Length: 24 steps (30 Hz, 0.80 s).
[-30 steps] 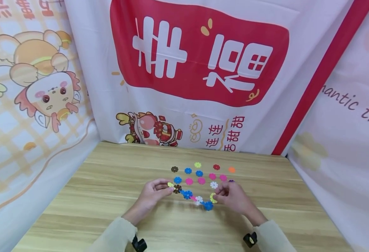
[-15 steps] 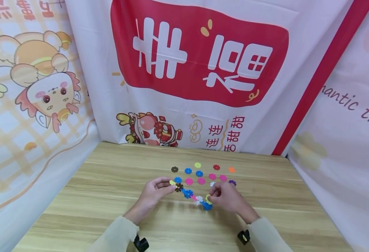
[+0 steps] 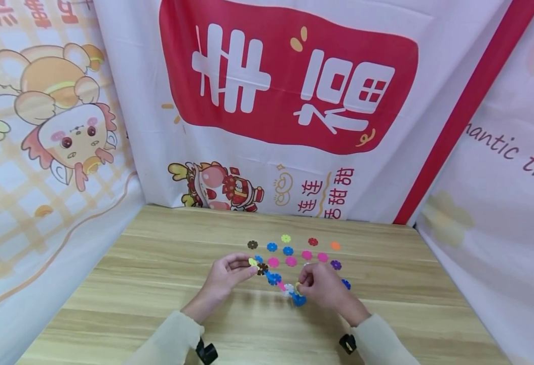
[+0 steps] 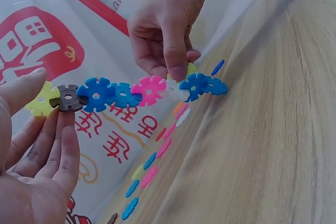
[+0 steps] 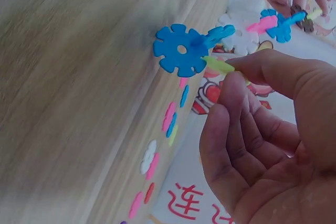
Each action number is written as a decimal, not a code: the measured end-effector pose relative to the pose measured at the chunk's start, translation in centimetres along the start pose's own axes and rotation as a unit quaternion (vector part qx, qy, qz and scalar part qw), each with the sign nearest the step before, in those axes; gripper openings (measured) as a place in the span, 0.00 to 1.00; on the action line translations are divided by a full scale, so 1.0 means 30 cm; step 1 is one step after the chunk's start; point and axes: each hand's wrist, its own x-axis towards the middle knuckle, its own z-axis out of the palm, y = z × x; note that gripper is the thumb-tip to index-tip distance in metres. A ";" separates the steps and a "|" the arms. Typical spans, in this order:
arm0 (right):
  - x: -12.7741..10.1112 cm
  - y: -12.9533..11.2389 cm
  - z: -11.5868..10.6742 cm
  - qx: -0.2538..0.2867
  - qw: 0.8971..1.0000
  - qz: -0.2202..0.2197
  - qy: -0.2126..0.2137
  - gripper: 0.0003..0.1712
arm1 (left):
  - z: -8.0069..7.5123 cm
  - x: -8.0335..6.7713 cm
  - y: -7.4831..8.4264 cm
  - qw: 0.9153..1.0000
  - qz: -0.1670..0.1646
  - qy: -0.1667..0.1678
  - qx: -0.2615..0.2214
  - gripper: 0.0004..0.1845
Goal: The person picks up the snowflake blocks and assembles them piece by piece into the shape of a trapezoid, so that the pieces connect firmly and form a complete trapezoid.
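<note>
A chain of notched plastic snowflake discs hangs between the hands. My left hand (image 3: 221, 281) pinches the yellow disc (image 4: 38, 106) at one end. From it run a brown disc (image 4: 64, 107), blue ones, a pink disc (image 4: 144, 85), a white disc (image 4: 176, 94) and more blue. My right hand (image 3: 331, 289) pinches a second yellow disc (image 5: 218, 65) between thumb and forefinger. In the right wrist view this disc's edge meets the rim of the end blue disc (image 5: 169, 56), which stands turned flat toward that camera; the fingertips cover its other side.
Loose discs lie in rough rows on the wooden table (image 3: 157, 304) behind the chain, among them a brown disc (image 3: 252, 245), a red disc (image 3: 313, 242), an orange disc (image 3: 336, 246) and a purple disc (image 3: 336, 264). Printed cloth (image 3: 285, 137) walls the back and sides.
My right hand has moved left with its yellow disc, up to the chain's blue end, uncovering purple and blue discs on the right. My left hand has shifted slightly right and up with the chain.
</note>
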 end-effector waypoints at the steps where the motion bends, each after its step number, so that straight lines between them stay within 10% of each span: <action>1: -0.002 -0.003 0.002 -0.007 1.000 -0.002 0.001 0.08 | 0.003 -0.001 0.005 1.000 0.005 0.000 0.002 0.30; 24: -0.061 0.044 0.044 0.007 1.000 -0.001 -0.003 0.06 | 0.061 -0.007 -0.024 0.992 0.058 -0.069 0.084 0.19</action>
